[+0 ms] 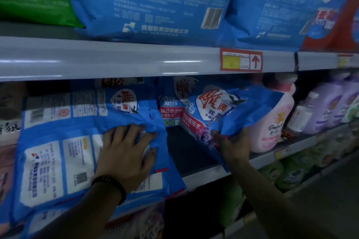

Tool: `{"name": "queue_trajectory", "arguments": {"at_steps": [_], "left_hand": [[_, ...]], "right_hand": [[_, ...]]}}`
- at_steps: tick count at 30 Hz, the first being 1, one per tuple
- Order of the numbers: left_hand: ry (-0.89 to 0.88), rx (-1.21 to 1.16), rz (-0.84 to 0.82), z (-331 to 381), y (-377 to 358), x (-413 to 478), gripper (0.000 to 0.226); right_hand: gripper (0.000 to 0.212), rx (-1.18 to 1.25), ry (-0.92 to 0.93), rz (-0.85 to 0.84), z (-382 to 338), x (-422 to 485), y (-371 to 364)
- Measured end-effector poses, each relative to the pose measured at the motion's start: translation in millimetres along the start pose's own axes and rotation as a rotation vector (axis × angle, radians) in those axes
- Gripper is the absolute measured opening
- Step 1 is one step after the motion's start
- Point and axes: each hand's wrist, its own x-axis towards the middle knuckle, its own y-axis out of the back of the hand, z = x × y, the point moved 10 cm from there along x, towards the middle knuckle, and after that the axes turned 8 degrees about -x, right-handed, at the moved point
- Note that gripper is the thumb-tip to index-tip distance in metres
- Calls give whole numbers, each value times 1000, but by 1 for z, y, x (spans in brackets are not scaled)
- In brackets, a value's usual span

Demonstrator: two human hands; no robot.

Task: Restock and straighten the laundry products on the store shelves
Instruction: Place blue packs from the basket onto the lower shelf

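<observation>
A large blue detergent bag lies back side out on the middle shelf at the left, its lower end hanging past the shelf edge. My left hand presses flat on it with fingers spread; a dark band sits on that wrist. To the right, a second blue detergent bag leans tilted, front label showing. My right hand grips its lower edge from underneath. More blue bags stand behind, deeper in the shelf.
Dark bare shelf floor shows between the two bags. A pink softener bottle and purple bottles stand to the right. Big blue bags fill the upper shelf above a grey shelf rail with a red price tag.
</observation>
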Motion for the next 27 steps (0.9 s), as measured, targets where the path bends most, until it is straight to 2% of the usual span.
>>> {"name": "queue_trajectory", "arguments": {"at_steps": [4,7,10,13,15,17,20,24,25,27], "left_hand": [[-6,-11,2,1,1,0,48],[0,5,2,0,1,0,49],[1,14,-7,0,-1,0,49],[-5,16,-9,0,-2,0,48],[-3,14,2,0,-1,1,48],[-3,15,9,1,-1,2,47],[-1,14,2,1,-1,2,47],[5,17,0,1,-1,3,48],[6,18,-2,1,-2,4,48],[10,21,-14,0,-3,4,48]], "right_hand": [[45,102,89,-122,-22,-8,0],[39,60,176,-281,-40,-9,-12],[43,-187,212,-310,-48,12,-31],[53,-737,185,-147,-41,44,-39],[55,-910,113,-117,-32,60,-48],[49,-988,127,-136,-34,70,-61],[39,-835,165,-123,-27,91,-68],[15,-419,194,-157,-15,103,-71],[23,-277,163,-170,-15,98,-73],[58,-69,84,-181,-12,90,-82]]}}
